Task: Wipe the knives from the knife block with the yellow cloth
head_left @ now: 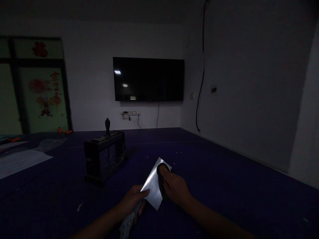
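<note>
A shiny silver rectangular sheet (152, 186), which looks like metal, is tilted low in the middle of the view. My left hand (131, 200) grips its lower left edge, thumb on top and fingers underneath. Crumpled greyish film (128, 222) hangs below that hand; whether the fingers hold it too is unclear. My right hand (175, 186) is closed on a dark cloth (162, 191), its fingertips pressing it against the sheet's upper right part. To the left of the sheet stands a black box-like frame (104, 156) with clear panels and a dark upright handle (107, 126) on top.
Everything rests on a dark blue surface (211, 199) with small white scraps. Printed paper (22, 161) and clear plastic film (51, 144) lie at the left. Small orange items (67, 132) sit near the door. A television (149, 79) hangs on the far wall; a black cable (202, 76) runs down the right wall.
</note>
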`<state>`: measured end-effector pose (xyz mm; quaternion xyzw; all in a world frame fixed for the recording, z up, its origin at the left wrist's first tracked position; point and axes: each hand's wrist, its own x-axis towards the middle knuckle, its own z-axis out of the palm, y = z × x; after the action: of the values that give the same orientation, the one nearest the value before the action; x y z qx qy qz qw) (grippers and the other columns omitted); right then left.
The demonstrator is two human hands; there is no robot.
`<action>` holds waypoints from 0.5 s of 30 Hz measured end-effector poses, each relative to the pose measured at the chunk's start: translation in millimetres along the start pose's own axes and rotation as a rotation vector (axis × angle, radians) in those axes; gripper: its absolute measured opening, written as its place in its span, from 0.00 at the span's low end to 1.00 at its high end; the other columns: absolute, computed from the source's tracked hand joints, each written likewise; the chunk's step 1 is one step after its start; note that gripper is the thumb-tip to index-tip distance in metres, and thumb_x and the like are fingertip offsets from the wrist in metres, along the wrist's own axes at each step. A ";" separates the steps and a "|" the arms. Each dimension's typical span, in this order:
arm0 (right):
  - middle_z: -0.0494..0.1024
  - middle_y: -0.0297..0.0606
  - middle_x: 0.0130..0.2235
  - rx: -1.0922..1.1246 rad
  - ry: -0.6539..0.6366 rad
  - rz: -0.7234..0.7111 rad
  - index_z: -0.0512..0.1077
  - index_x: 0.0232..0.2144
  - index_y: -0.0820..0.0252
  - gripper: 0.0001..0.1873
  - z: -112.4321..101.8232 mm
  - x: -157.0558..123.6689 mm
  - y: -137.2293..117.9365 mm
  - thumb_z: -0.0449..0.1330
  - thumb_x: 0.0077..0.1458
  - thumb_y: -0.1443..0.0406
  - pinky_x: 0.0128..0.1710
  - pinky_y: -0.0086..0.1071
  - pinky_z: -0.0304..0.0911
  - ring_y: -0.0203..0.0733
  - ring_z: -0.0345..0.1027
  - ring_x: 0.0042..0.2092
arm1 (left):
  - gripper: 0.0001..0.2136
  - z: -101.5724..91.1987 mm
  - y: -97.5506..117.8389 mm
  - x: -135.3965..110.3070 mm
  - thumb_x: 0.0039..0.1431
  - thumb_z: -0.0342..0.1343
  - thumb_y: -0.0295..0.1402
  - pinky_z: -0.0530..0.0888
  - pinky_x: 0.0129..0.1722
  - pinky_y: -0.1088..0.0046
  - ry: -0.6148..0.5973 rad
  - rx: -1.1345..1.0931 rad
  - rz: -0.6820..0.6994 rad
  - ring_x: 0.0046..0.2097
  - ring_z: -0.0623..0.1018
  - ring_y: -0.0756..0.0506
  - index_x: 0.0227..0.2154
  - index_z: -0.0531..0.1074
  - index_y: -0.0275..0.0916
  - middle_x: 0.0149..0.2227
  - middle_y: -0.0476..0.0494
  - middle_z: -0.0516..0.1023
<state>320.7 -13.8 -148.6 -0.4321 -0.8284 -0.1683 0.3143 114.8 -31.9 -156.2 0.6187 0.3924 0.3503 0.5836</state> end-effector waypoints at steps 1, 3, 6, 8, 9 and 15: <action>0.61 0.43 0.57 -0.001 0.002 -0.004 0.56 0.57 0.62 0.31 -0.2 0.0 0.0 0.47 0.48 0.74 0.50 0.32 0.60 0.40 0.63 0.53 | 0.25 0.5 0.7 -0.5 0.42 0.54 0.55 0.53 0.10 0.81 0.003 -0.001 -0.003 0.11 0.59 0.54 0.26 0.69 0.33 0.09 0.53 0.63; 0.61 0.44 0.57 -0.006 0.001 -0.009 0.57 0.57 0.64 0.31 -0.4 0.2 -0.1 0.47 0.49 0.74 0.50 0.33 0.61 0.41 0.63 0.52 | 0.25 1.2 1.7 -1.1 0.42 0.54 0.56 0.53 0.10 0.80 0.004 -0.003 0.003 0.11 0.59 0.54 0.26 0.69 0.33 0.10 0.53 0.63; 0.62 0.46 0.57 -0.010 -0.002 -0.007 0.58 0.56 0.67 0.29 0.1 0.6 0.1 0.46 0.49 0.74 0.48 0.33 0.62 0.42 0.65 0.50 | 0.26 0.4 1.3 -0.7 0.42 0.54 0.56 0.54 0.10 0.80 -0.008 0.008 0.021 0.11 0.60 0.54 0.24 0.69 0.33 0.10 0.53 0.62; 0.63 0.46 0.56 -0.006 0.005 -0.007 0.58 0.56 0.67 0.29 1.1 0.6 0.7 0.46 0.49 0.74 0.48 0.32 0.62 0.41 0.66 0.50 | 0.26 -0.8 0.2 0.0 0.42 0.54 0.56 0.54 0.10 0.80 -0.009 0.019 0.007 0.11 0.60 0.54 0.25 0.69 0.33 0.10 0.54 0.63; 0.63 0.46 0.56 -0.003 0.012 -0.011 0.58 0.56 0.66 0.29 1.7 0.5 1.1 0.46 0.49 0.74 0.49 0.32 0.62 0.41 0.65 0.51 | 0.26 -1.4 -0.3 0.3 0.42 0.54 0.56 0.54 0.10 0.80 -0.010 0.023 -0.003 0.11 0.60 0.54 0.26 0.69 0.33 0.10 0.54 0.63; 0.65 0.45 0.55 0.004 0.040 -0.017 0.57 0.57 0.64 0.31 4.9 -0.3 2.8 0.47 0.48 0.74 0.49 0.34 0.62 0.41 0.64 0.52 | 0.25 -0.2 1.9 -1.7 0.42 0.53 0.56 0.54 0.10 0.80 -0.023 0.017 -0.019 0.11 0.60 0.54 0.28 0.68 0.34 0.10 0.55 0.63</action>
<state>321.3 -9.7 -152.5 -0.4208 -0.8261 -0.1777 0.3301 114.0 -33.4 -154.2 0.6238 0.3943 0.3344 0.5862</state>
